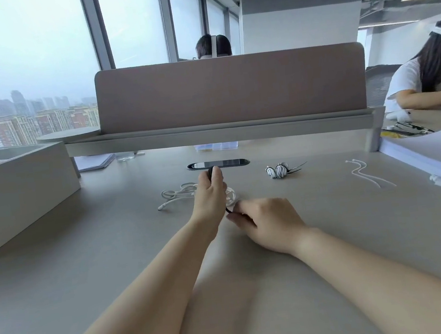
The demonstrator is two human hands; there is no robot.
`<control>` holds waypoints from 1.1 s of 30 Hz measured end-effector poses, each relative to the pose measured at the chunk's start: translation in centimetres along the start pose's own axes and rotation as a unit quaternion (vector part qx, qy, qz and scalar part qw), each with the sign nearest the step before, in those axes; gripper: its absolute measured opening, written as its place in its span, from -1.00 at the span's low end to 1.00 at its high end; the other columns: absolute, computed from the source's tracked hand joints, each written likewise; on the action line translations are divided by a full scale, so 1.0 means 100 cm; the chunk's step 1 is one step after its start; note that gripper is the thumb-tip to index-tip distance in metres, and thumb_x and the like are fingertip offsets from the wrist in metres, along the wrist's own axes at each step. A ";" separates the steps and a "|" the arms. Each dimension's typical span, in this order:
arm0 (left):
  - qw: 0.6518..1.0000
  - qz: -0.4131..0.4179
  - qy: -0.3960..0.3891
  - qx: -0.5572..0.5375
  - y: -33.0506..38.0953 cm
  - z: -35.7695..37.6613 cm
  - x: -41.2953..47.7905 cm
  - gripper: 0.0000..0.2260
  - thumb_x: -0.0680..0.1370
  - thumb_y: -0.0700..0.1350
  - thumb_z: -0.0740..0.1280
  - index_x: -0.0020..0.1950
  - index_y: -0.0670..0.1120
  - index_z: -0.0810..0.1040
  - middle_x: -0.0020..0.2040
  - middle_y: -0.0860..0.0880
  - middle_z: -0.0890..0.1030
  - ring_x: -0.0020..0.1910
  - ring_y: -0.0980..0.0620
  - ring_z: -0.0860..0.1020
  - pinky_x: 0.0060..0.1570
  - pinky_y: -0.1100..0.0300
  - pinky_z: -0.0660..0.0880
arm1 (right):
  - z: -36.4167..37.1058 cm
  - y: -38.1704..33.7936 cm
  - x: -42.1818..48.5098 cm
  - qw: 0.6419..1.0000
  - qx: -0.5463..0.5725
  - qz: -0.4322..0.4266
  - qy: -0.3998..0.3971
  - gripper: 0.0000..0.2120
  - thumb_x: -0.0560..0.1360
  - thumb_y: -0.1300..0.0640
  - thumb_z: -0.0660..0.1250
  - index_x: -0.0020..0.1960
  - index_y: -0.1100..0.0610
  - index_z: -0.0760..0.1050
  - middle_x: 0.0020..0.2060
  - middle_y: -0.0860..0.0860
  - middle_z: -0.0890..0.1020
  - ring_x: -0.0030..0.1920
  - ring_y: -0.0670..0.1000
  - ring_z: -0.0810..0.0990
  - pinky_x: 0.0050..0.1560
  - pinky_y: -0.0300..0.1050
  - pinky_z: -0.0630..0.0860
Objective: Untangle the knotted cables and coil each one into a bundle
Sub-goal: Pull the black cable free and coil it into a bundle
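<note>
My left hand (pixel 211 190) is raised over the grey desk (pixel 114 263) and grips a black cable (pixel 210 172), whose dark end shows above its fingers. The cable runs down under that hand to my right hand (pixel 267 220), which pinches it at the fingertips just above the desk. A tangled white cable (pixel 174 196) lies behind and left of my left hand, partly hidden by it. A black-and-white striped cable (pixel 279 170), wound into a bundle, lies to the right. Further right is a thin white tie (pixel 364 172).
A black oval cable port (pixel 230 163) sits in the desk behind my hands. A brown divider screen (pixel 232 90) stands at the back. A grey box (pixel 17 197) is at the left, a stack of white paper (pixel 435 160) at the right. A person sits at the far right.
</note>
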State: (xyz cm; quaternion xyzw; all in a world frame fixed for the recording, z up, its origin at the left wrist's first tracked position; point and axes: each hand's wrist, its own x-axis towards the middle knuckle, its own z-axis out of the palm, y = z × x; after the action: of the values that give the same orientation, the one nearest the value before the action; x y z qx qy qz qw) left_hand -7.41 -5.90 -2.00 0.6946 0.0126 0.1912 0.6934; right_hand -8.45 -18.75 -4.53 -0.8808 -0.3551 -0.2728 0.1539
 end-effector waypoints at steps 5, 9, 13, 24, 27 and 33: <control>0.992 0.010 -0.106 0.071 -0.001 0.002 -0.009 -0.83 0.62 -0.08 0.15 -0.15 -0.09 0.28 -0.27 -0.02 0.28 -0.30 0.06 0.26 -0.26 0.21 0.25 | -0.001 0.006 0.002 0.984 0.052 0.063 0.155 -0.61 0.55 -0.18 0.06 -0.25 0.08 0.39 -0.45 -0.06 0.47 -0.43 0.05 0.43 -0.44 -0.14 0.25; 0.977 -0.012 -0.193 0.092 0.002 0.008 -0.015 -0.82 0.63 -0.12 0.16 -0.16 -0.11 0.33 -0.30 0.00 0.34 -0.37 0.10 0.30 -0.30 0.24 0.25 | -0.004 0.015 0.004 0.967 0.101 0.160 0.171 -0.59 0.56 -0.18 0.05 -0.22 0.11 0.40 -0.43 -0.11 0.42 -0.35 0.02 0.39 -0.33 -0.10 0.26; 0.963 -0.047 -0.247 0.099 0.004 0.011 -0.022 -0.77 0.64 -0.17 0.09 -0.23 -0.10 0.30 -0.34 -0.02 0.32 -0.50 0.15 0.31 -0.44 0.31 0.21 | -0.008 0.018 0.005 0.961 0.096 0.204 0.158 -0.64 0.60 -0.09 0.08 -0.33 0.00 0.18 -0.48 -0.10 0.35 -0.33 0.07 0.36 -0.31 -0.08 0.22; 0.949 0.011 -0.307 0.064 0.007 0.014 -0.031 -0.76 0.67 -0.09 0.13 -0.19 -0.08 0.27 -0.32 0.01 0.24 -0.41 0.14 0.23 -0.35 0.32 0.22 | -0.016 0.021 0.008 0.943 0.130 0.265 0.150 -0.61 0.61 -0.13 0.02 -0.21 0.11 0.36 -0.35 0.01 0.52 -0.24 0.12 0.44 -0.21 -0.03 0.34; 0.962 0.028 -0.269 0.039 0.007 0.014 -0.029 -0.75 0.68 -0.09 0.07 -0.19 -0.09 0.25 -0.30 0.00 0.23 -0.37 0.11 0.21 -0.31 0.29 0.22 | -0.016 0.023 0.007 0.942 0.144 0.268 0.142 -0.62 0.61 -0.13 0.02 -0.20 0.11 0.36 -0.32 0.00 0.55 -0.23 0.11 0.47 -0.23 -0.07 0.31; 0.992 0.006 -0.113 -0.047 0.001 0.009 -0.014 -0.74 0.67 0.01 0.07 -0.13 -0.11 0.34 -0.22 -0.03 0.38 -0.35 0.07 0.31 -0.31 0.32 0.30 | -0.010 0.015 0.004 0.973 0.098 0.200 0.066 -0.64 0.62 -0.11 0.03 -0.16 0.09 0.41 -0.36 -0.04 0.52 -0.22 0.13 0.53 -0.21 -0.04 0.39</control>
State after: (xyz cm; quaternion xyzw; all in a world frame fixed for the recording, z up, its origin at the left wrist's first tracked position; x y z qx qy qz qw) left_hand -8.47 -7.20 -2.25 0.6782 -0.0789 0.1160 0.7213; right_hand -7.50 -19.98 -3.62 -0.8943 -0.1862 -0.2583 0.3143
